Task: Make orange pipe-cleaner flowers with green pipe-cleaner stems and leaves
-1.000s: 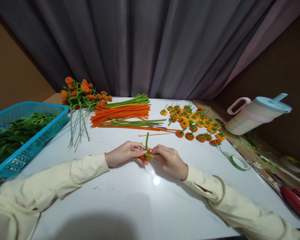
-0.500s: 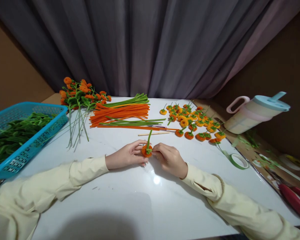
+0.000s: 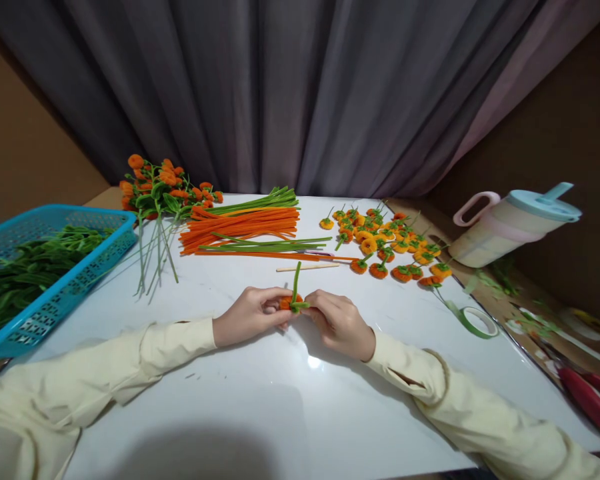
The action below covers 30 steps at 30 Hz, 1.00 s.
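Note:
Between my hands is a small orange pipe-cleaner flower [image 3: 286, 303] with green pipe cleaner at its base. One green end [image 3: 296, 280] sticks upward and a shorter one points right. My left hand [image 3: 250, 315] grips the flower from the left between thumb and fingers. My right hand [image 3: 343, 325] is closed, its thumb and forefinger pinching the short green end. Just beyond lies a thin wooden stick [image 3: 307, 268]. Behind that are loose green pipe cleaners [image 3: 275, 245] and a bundle of orange pipe cleaners [image 3: 245, 223].
Several orange and yellow flower heads [image 3: 367, 245] lie at the right, near green tape [image 3: 480, 323]. A tumbler [image 3: 510, 223] and red-handled pliers [image 3: 587, 400] sit beyond the table edge. Left are a blue basket [image 3: 75, 273] of green leaves and stemmed orange flowers [image 3: 167, 177].
The flower has tilted in my left hand, whose thumb has closed over it. A green end now stretches right into my right hand's pinch.

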{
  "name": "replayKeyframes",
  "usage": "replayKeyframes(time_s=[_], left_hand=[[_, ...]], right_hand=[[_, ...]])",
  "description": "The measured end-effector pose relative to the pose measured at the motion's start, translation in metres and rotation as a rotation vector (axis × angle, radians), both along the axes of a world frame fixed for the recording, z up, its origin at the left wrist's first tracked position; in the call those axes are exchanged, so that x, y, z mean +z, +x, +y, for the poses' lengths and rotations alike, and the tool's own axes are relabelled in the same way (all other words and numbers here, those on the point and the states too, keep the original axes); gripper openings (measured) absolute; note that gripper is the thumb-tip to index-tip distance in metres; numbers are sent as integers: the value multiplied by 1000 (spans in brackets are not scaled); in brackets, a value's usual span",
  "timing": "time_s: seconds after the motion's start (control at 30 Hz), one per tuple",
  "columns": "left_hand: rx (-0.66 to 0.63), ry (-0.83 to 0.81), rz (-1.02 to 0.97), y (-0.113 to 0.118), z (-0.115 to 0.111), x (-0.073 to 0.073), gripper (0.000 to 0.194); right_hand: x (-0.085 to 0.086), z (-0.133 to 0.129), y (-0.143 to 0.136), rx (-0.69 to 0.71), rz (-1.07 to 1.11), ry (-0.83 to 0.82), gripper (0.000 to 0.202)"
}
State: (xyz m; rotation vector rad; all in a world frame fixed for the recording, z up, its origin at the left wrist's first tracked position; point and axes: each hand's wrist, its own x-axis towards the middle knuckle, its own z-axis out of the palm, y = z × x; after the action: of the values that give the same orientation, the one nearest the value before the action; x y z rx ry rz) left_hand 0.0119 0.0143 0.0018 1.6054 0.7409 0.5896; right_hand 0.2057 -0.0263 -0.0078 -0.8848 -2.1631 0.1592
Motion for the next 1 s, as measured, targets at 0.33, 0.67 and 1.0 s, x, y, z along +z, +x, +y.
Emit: replayKeyframes(time_s=[0.33,0.67,1.0], left_hand=[[-115,-32,-24,2,0,1,43],[-75,260,146,-1,-1,4,24],[-174,-84,70,3,7,4,27]], right_hand=[[5,-1,-2,19,64,-19,14],[-2,-1,0,88,1,-28,16],[-6,6,4,39,-32,-49,14]])
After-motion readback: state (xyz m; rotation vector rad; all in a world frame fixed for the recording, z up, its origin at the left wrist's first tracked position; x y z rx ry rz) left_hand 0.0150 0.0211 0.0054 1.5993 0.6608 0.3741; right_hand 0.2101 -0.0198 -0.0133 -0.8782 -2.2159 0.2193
